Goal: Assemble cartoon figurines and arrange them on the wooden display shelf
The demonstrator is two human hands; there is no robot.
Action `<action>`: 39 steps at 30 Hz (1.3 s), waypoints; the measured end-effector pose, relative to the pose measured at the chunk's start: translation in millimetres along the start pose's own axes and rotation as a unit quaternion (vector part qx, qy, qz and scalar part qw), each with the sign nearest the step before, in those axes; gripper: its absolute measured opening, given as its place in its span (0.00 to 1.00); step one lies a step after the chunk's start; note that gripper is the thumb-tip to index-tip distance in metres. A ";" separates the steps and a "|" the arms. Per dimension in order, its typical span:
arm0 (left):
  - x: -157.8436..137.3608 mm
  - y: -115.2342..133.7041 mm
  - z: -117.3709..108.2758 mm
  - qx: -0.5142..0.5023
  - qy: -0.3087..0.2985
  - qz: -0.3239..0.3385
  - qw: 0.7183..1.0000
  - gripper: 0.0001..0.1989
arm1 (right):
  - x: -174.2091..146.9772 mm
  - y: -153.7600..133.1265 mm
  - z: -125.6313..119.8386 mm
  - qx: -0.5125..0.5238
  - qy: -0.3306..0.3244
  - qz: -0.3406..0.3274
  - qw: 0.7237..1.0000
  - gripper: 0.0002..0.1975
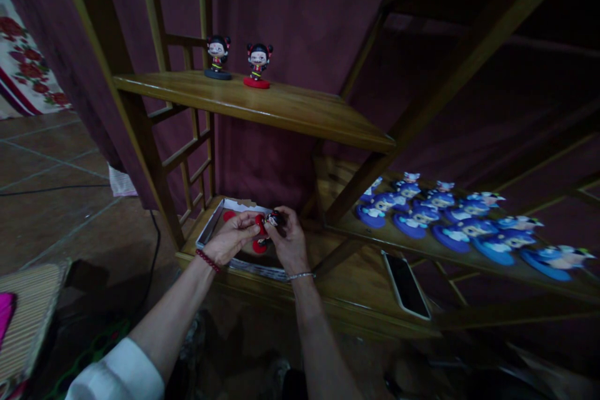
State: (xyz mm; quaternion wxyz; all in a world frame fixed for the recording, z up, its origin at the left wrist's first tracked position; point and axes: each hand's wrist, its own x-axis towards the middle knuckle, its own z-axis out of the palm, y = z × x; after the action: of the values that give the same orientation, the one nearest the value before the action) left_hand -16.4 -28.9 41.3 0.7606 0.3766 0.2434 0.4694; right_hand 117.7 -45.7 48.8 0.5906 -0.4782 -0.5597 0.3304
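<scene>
Over a shallow cardboard box on the lower shelf, both my hands are closed on one small figurine with black hair and a red base. My left hand pinches it by the red base. Its dark head is in the fingers of my right hand. Just below my fingers another red-based figurine lies in the box. A red round piece shows behind my left hand. My hands hide much of the box's inside.
Two similar figurines stand on the upper shelf, one on a dark base, one on a red base. Several blue figurines line the right shelf. A phone lies on the lower shelf. A wooden post rises at left.
</scene>
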 end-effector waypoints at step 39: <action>1.4 -6.4 4.7 -0.074 0.000 -0.020 0.997 0.11 | 1.3 8.5 -6.7 -0.044 -0.046 0.013 0.998 0.18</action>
State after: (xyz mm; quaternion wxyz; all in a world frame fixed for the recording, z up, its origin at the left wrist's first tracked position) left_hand -9.0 -31.0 39.0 0.7955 0.3150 0.2152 0.4708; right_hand 125.7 -43.0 41.9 0.5383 -0.4952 -0.5939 0.3350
